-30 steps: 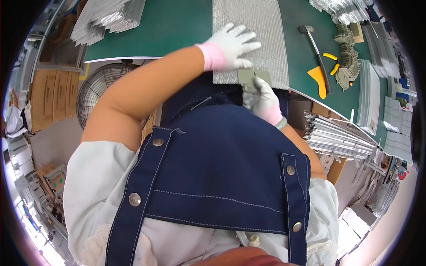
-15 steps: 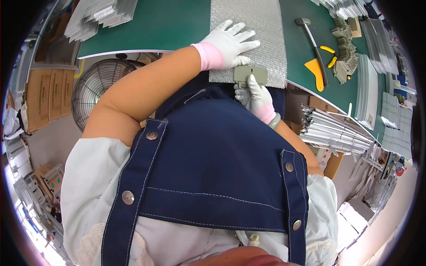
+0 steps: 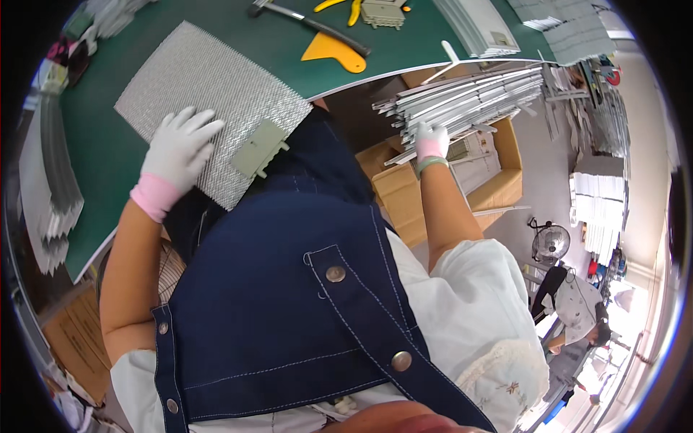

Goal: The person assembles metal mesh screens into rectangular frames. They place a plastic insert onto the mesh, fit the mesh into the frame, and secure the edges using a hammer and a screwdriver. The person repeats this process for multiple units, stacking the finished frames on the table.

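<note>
A silver woven-looking mesh sheet (image 3: 216, 79) lies tilted on the green table, its near corner reaching past the edge toward my apron. My left hand (image 3: 180, 144), in a white glove with a pink cuff, rests on its left part with fingers stretched. Beside that hand, on the sheet's near right part, lies a flat grey-green plastic piece (image 3: 260, 149) with small tabs. Off to the right, my gloved right hand (image 3: 431, 137) is at the near side of a stack of long metal strips (image 3: 476, 97). Its fingers are curled onto a strip, with the fingertips partly hidden.
A hammer (image 3: 310, 24), a yellow scraper (image 3: 328, 52) and yellow-handled pliers (image 3: 354, 11) lie at the far table side. Below the strips stands an open cardboard box (image 3: 502, 184). Stacked pale sheets (image 3: 50, 180) sit left. Another person (image 3: 574, 307) is at far right.
My right hand has let go of the grey-green piece, now lying on the mesh sheet, and moved right to the metal strips. The view has turned rightward; the left hand stays on the sheet.
</note>
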### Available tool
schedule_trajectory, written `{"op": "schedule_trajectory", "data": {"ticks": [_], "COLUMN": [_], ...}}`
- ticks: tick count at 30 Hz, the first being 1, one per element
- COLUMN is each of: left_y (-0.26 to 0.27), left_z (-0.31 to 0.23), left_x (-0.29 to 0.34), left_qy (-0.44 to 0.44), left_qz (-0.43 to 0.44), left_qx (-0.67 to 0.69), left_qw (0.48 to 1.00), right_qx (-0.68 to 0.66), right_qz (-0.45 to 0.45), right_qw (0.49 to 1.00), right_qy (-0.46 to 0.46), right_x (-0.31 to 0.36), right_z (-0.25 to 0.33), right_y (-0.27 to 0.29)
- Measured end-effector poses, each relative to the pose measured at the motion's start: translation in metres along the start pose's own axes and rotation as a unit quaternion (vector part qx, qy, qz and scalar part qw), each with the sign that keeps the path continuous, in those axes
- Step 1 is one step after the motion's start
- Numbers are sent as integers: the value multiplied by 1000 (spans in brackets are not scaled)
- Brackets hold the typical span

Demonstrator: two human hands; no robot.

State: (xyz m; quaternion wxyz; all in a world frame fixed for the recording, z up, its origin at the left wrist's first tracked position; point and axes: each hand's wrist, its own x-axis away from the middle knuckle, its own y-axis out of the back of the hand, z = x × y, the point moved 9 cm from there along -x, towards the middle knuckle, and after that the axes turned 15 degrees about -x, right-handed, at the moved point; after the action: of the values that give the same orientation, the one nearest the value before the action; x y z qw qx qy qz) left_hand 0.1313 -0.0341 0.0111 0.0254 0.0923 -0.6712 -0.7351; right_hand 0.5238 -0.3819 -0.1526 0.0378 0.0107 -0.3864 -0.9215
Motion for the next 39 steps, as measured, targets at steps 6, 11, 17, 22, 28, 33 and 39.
{"op": "schedule_trajectory", "data": {"ticks": [6,11,17,22,28,33,39], "left_y": [-3,-15,20,29,46,75,84], "left_z": [-70,-32,10,-77,-55,61,10], "left_x": [-13,-29,-3,-37,-13,69,48], "left_qy": [38,56,98,-34,126,194,201], "left_qz": [69,21,-9,-25,-22,-392,-338], "left_qx": [-47,-151,-38,332,650,746,710], "left_qw": [996,987,994,942,749,502,585], "right_qx": [13,59,-507,-418,-562,-794,-736], "right_qz": [82,255,378,628,587,391,370], "right_qw": [993,958,694,645,544,423,536], "right_qy": [-85,-118,-343,-122,-211,-195,-186], "right_x": [-2,-21,52,203,211,75,127], "right_z": [-37,-55,22,215,231,174,197], "right_y": [-23,-56,-49,-27,-42,-36,-31]}}
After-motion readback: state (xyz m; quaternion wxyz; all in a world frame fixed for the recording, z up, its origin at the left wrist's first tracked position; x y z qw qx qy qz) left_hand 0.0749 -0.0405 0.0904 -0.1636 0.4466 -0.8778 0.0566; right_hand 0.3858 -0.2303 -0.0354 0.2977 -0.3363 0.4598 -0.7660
